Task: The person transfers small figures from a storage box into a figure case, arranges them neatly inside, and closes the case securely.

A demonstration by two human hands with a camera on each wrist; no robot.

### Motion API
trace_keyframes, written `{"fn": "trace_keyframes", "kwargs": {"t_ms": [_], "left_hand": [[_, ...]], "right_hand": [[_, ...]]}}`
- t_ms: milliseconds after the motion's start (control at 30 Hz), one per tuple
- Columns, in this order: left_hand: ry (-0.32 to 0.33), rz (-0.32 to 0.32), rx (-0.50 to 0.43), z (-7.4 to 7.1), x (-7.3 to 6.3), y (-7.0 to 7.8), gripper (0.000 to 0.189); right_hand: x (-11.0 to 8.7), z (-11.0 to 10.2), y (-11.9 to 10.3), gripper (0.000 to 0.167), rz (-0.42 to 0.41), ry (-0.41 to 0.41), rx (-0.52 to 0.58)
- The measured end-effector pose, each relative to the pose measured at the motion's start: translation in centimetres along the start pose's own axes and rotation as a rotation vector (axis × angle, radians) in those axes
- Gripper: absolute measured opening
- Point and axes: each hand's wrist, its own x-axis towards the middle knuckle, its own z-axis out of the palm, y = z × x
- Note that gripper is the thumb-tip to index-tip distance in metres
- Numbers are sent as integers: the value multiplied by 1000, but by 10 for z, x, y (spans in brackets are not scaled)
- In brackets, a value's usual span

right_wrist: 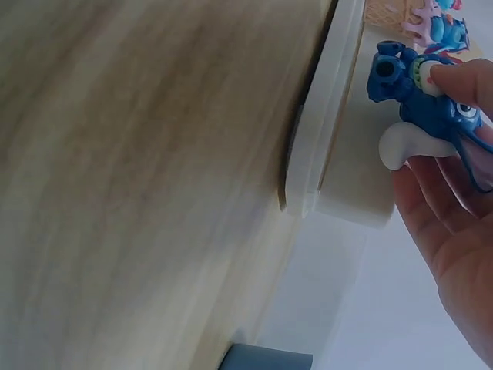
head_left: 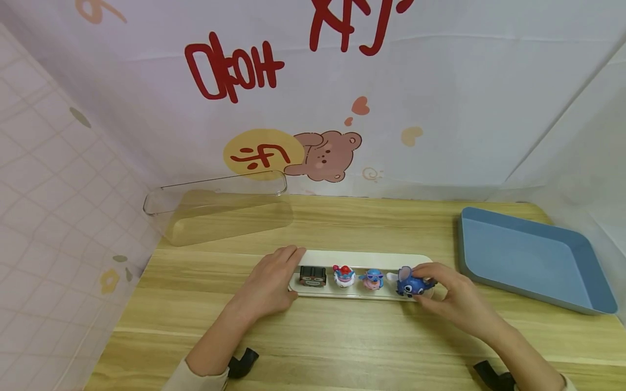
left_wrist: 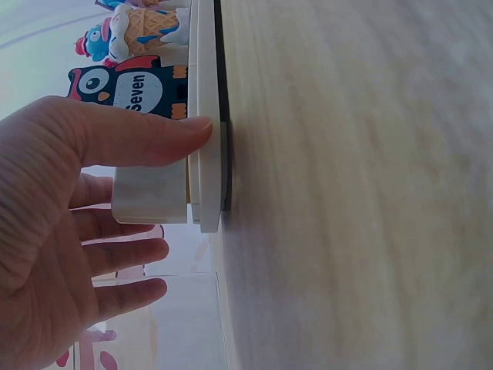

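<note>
A long white display stand (head_left: 362,259) lies across the table, with a raised step along its back. My left hand (head_left: 269,279) holds its left end, the thumb on the front edge and the fingers behind. On the stand, from the left, are a black owl figurine (head_left: 313,276) lettered "Seven", a figurine with a red-topped head (head_left: 344,276) on an ice-cream cone, and a blue figurine with glasses (head_left: 373,278). Over the right end my right hand (head_left: 457,296) pinches a blue big-eared figurine (right_wrist: 431,100) between thumb and fingers. Whether it touches the stand, I cannot tell.
A clear plastic cover (head_left: 230,217) sits at the back left of the wooden table (head_left: 332,336). At the right is a shallow blue-grey tray (head_left: 523,250). A printed white sheet (head_left: 440,70) rises behind the table.
</note>
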Motion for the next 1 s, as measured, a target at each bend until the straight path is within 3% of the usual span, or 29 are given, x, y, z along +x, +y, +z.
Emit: {"fn": "trace_keyframes", "kwargs": {"t_ms": [1000], "left_hand": [[8,1,-3,0,-1,1,92]], "right_hand": [[4,7,2,65,-9,24,-20]]}}
